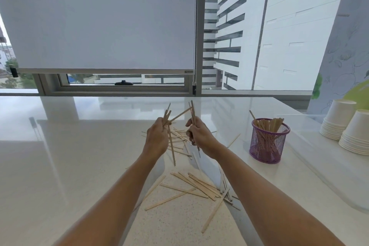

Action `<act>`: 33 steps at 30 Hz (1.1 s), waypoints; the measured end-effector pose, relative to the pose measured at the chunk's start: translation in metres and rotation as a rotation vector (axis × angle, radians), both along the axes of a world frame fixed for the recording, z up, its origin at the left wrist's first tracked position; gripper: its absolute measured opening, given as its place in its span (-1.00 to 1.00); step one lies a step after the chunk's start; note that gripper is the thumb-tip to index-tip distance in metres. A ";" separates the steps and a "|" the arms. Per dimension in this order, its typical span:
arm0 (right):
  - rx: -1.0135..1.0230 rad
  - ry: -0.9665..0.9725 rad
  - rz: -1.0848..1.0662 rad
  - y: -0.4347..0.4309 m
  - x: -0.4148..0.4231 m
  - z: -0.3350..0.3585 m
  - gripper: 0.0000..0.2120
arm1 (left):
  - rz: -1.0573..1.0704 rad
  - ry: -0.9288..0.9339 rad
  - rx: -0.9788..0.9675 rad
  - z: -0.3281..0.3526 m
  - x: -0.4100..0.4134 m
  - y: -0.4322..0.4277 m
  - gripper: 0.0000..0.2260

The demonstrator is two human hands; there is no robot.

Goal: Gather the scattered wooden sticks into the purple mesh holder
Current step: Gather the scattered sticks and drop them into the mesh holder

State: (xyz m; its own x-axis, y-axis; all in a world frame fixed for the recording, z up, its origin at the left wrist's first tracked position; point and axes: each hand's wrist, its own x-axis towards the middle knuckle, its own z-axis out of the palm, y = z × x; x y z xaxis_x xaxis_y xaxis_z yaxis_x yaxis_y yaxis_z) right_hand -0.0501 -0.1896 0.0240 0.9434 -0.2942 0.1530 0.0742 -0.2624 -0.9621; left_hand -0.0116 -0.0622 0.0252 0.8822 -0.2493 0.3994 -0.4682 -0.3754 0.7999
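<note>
Nearest us, loose wooden sticks (191, 185) lie criss-crossed on the white counter (79, 166); more lie farther off, under the hands. Our left hand (156, 138) curls round a splayed bunch (166, 114), one long stick hanging down. Our right hand (199, 138) grips a second bunch (192, 112) upright; how many sticks, we cannot tell. Purple mesh holder (267, 142) stands to the right, well apart, already part filled. Paper cups (339, 124) stand beyond it. Advice: square the ends, merge both bunches into one fist, then lower them end-first so none catches the rim.
</note>
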 end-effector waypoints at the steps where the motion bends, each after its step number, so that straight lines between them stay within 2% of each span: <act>1: 0.028 -0.035 0.004 0.002 0.001 0.001 -0.76 | -0.017 0.031 -0.063 0.001 -0.001 -0.002 -0.79; 6: 0.117 -0.127 0.042 0.013 0.008 0.003 -0.84 | -0.111 0.170 -0.318 0.005 -0.009 -0.016 -0.76; 11: 0.119 -0.276 0.071 0.026 0.011 -0.003 -0.76 | -0.189 0.262 -0.519 0.006 -0.015 -0.028 -0.74; 20: 0.084 -0.313 -0.025 0.034 0.011 -0.015 -0.65 | -0.244 0.284 -0.600 -0.003 -0.019 -0.035 -0.40; 26: 0.011 -0.268 -0.090 0.033 0.010 -0.014 -0.78 | -0.249 0.329 -0.636 -0.012 -0.019 -0.036 -0.49; 30: -0.031 -0.282 -0.168 0.034 0.015 -0.012 -0.78 | -0.242 0.287 -0.635 -0.013 -0.024 -0.037 -0.36; 33: -0.076 -0.264 -0.209 0.033 0.018 -0.013 -0.81 | -0.254 0.193 -0.591 -0.014 -0.025 -0.040 -0.49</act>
State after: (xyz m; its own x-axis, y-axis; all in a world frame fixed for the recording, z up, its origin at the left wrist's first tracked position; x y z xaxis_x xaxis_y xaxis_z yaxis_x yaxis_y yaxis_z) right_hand -0.0320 -0.1566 0.0109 0.7888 -0.4554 0.4128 0.2553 -0.3682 -0.8940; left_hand -0.0369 -0.1020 0.0115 0.8944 -0.2464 0.3733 -0.3121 0.2540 0.9155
